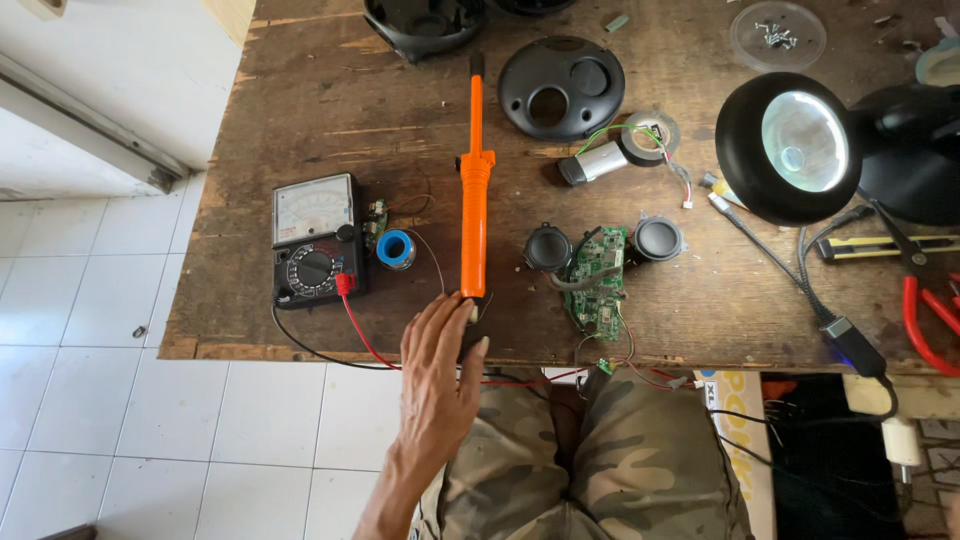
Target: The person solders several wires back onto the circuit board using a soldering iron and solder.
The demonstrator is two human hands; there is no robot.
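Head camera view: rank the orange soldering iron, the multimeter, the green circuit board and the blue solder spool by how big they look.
1. Orange soldering iron, longest by far.
2. Multimeter.
3. Green circuit board, clearly smaller than the meter.
4. Blue solder spool, smallest.
All lie flat on the wooden table, so nearness hardly skews this.

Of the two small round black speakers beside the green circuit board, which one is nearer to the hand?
The left speaker, at the left edge of the green circuit board, is nearer the left hand. The other speaker lies beyond the board, to its right.

Orange soldering iron, green circuit board
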